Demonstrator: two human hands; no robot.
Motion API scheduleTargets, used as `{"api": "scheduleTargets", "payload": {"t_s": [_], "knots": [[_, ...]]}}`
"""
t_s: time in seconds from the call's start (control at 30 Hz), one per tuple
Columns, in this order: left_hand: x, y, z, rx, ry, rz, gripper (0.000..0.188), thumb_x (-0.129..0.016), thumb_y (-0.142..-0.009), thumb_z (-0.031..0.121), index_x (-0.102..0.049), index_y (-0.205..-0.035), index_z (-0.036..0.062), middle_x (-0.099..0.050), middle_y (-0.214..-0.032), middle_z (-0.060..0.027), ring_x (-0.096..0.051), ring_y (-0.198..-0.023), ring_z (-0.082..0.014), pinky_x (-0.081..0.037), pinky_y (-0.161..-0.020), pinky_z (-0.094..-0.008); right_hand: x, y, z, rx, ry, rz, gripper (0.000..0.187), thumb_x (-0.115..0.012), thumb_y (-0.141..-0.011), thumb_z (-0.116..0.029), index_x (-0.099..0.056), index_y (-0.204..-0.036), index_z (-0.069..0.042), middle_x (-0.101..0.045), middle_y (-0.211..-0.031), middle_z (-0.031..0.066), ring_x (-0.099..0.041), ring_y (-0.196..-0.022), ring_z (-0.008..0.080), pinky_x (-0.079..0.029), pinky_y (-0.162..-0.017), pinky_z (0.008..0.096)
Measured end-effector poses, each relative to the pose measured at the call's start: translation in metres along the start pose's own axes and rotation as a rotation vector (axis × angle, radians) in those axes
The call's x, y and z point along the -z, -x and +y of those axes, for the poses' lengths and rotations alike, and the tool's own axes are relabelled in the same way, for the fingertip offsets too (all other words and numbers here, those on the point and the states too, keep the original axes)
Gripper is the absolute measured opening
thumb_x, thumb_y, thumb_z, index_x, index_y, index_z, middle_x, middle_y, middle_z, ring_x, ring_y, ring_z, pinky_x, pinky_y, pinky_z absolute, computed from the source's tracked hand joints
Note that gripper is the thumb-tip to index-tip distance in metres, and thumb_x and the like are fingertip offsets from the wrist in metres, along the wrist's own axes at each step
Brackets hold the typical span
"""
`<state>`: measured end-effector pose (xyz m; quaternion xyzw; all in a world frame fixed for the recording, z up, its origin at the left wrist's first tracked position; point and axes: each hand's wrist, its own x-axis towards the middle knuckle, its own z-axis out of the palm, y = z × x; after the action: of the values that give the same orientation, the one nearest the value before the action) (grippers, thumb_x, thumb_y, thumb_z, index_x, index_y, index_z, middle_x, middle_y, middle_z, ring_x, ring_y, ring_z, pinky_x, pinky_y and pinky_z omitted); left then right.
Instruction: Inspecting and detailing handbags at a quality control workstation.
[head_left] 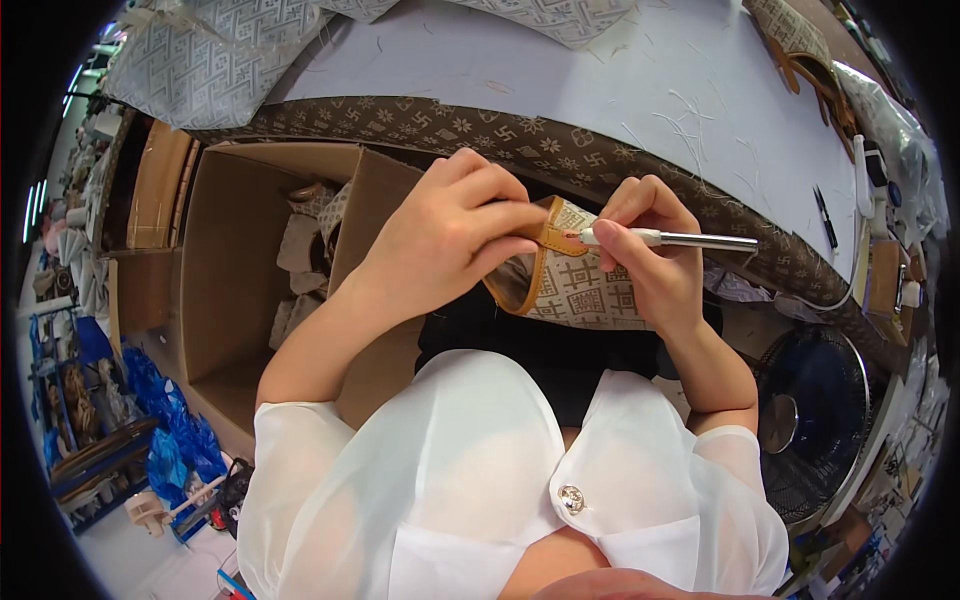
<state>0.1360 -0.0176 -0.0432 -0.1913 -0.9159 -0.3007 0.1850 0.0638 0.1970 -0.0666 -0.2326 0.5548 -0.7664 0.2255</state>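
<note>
A small beige bag (585, 298) with a brown geometric pattern and tan leather trim rests over my lap, its open mouth turned to the left. My left hand (445, 230) pinches the tan leather tab (560, 239) at the bag's upper edge between thumb and fingers. In my right hand (655, 255) is a slim pen-like tool (705, 241), white at the tip end and silver along the shaft. Its tip points left and meets or nearly meets the tab. The lower fingers of my right hand lie against the bag's side.
At left stands an open cardboard box (225, 260) with patterned pieces inside. A table (600, 90) with loose threads spans the far side. On its right lies a black pen (825, 217). A dark fan (812, 425) stands at right; blue plastic bags (165, 420) are at lower left.
</note>
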Motion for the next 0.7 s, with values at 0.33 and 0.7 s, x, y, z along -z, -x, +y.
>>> {"api": "scheduleTargets", "payload": {"t_s": [0.33,0.7], "knots": [[-0.002,-0.004,0.002,-0.046,-0.042,-0.075,0.011,-0.074,-0.076,0.009,-0.067,-0.084,0.0090,-0.061,-0.079,0.0009,-0.056,-0.075,-0.0171,-0.042,-0.067,-0.0302,0.004,0.000,0.008,-0.034,0.154,-0.082,0.014,-0.068,-0.086,0.001,-0.055,-0.080,-0.002,-0.058,-0.077,0.0034,-0.055,-0.064,0.0052,-0.042,-0.057,0.0185],[-0.009,-0.004,-0.001,-0.055,0.007,-0.024,0.010,-0.074,-0.077,0.009,-0.067,-0.083,0.0089,-0.062,-0.078,0.0003,-0.057,-0.073,-0.0170,-0.043,-0.065,-0.0300,-0.001,0.004,0.010,0.151,0.360,-0.087,0.013,-0.068,-0.084,0.006,-0.057,-0.081,0.000,-0.058,-0.079,0.0050,-0.054,-0.069,0.0070,-0.042,-0.060,0.0192]]}}
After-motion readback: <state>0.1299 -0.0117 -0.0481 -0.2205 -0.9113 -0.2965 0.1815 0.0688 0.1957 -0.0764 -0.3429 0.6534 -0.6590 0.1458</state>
